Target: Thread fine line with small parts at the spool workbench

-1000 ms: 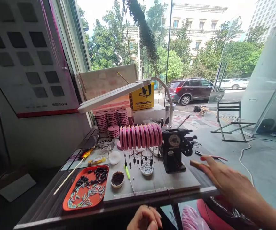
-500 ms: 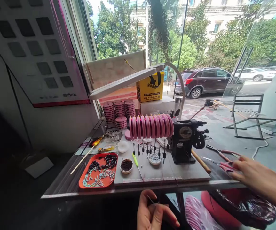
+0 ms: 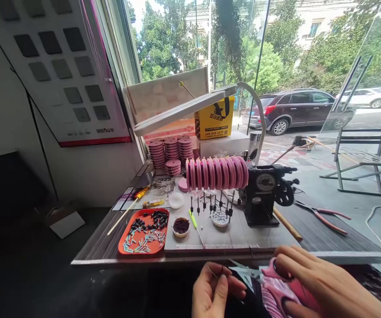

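Observation:
My left hand (image 3: 212, 291) is below the table's front edge, its thumb and fingertips closed on a thin needle-like piece (image 3: 213, 271), with a small dark bit at the fingertips. In my right hand (image 3: 312, 278) is a pair of pink-handled scissors (image 3: 269, 268), fingers through the loops. Their handles are spread, and the blades point left, close to the left fingertips. Beyond the hands, several pink discs (image 3: 216, 173) sit in a row on the shaft of a black winding machine (image 3: 261, 194). Small black weights (image 3: 211, 207) hang below the discs.
On the table are a red tray (image 3: 121, 245) of small black and pale parts, a bowl of dark bits (image 3: 181, 226), a dish of pale beads (image 3: 220, 218), a green-handled hook tool (image 3: 193, 220) and pliers (image 3: 329, 216). A white lamp (image 3: 183, 110) arches above.
My right hand has lifted the scissors from the table's right side and brought them left and down beside my left hand. The left hand keeps its pinch. The view has shifted slightly.

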The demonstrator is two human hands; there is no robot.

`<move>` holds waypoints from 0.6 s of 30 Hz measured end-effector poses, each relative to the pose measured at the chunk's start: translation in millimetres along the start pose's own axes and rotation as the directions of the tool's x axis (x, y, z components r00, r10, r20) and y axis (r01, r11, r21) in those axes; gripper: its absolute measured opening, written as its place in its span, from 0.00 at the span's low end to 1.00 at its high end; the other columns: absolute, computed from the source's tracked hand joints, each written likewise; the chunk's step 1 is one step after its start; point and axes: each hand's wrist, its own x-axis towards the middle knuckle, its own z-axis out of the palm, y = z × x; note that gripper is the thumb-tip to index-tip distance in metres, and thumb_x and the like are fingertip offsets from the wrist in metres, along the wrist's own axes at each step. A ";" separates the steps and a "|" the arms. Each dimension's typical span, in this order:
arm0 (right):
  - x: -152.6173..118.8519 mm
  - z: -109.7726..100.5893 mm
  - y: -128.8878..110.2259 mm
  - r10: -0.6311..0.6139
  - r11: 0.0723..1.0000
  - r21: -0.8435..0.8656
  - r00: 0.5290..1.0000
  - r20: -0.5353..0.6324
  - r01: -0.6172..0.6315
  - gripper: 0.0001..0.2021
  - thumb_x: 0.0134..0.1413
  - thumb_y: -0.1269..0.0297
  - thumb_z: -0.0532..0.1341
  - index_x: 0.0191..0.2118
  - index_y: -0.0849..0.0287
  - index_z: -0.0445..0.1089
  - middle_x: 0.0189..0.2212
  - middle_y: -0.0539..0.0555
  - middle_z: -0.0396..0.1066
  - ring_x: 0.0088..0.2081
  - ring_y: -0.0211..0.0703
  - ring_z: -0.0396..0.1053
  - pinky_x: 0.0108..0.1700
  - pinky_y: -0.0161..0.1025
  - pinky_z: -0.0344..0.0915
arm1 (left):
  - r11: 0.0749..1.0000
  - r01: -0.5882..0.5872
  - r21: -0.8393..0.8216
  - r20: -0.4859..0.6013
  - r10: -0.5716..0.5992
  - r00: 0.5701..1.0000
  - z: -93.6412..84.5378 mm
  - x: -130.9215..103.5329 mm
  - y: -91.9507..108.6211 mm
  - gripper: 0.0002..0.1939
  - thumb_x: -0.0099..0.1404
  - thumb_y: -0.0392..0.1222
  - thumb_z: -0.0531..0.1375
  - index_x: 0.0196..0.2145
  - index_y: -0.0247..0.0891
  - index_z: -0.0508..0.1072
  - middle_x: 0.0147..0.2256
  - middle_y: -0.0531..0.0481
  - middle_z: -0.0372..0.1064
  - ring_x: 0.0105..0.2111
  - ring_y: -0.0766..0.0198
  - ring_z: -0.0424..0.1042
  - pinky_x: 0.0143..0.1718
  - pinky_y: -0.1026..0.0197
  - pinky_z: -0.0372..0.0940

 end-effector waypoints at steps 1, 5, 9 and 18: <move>5.9 -3.8 -1.3 0.010 1.000 0.011 0.999 0.039 -0.010 0.09 0.44 0.70 0.57 0.35 0.54 0.63 0.34 0.54 0.70 0.31 0.48 0.71 0.25 0.37 0.68 | 0.999 -0.023 0.037 -0.016 0.023 1.000 0.1 -0.2 1.2 0.18 0.48 0.54 0.68 0.24 0.36 0.71 0.20 0.49 0.76 0.20 0.66 0.73 0.26 0.67 0.66; 8.3 -7.7 -3.2 0.047 0.999 0.002 0.993 0.108 -0.048 0.10 0.39 0.72 0.59 0.31 0.53 0.62 0.30 0.51 0.67 0.28 0.47 0.68 0.26 0.40 0.67 | 0.980 -0.076 0.185 -0.069 0.090 0.994 0.9 -1.3 5.1 0.20 0.49 0.58 0.66 0.24 0.37 0.70 0.20 0.49 0.76 0.22 0.64 0.73 0.28 0.66 0.65; 4.4 -4.8 -4.8 0.028 0.998 -0.059 1.000 0.012 -0.028 0.12 0.39 0.71 0.59 0.34 0.53 0.63 0.31 0.52 0.67 0.28 0.47 0.67 0.24 0.40 0.66 | 0.978 -0.075 0.194 -0.058 0.088 0.994 1.3 -1.7 7.0 0.20 0.50 0.58 0.65 0.24 0.38 0.69 0.19 0.50 0.76 0.21 0.64 0.73 0.28 0.66 0.65; 26.6 -15.3 -15.5 -0.057 0.991 -0.118 0.997 0.045 0.062 0.17 0.29 0.77 0.66 0.28 0.55 0.62 0.25 0.49 0.66 0.23 0.45 0.68 0.20 0.38 0.68 | 0.984 -0.049 0.174 -0.051 0.058 0.997 3.6 -0.7 10.9 0.20 0.49 0.57 0.66 0.22 0.38 0.67 0.19 0.49 0.75 0.21 0.65 0.73 0.27 0.66 0.65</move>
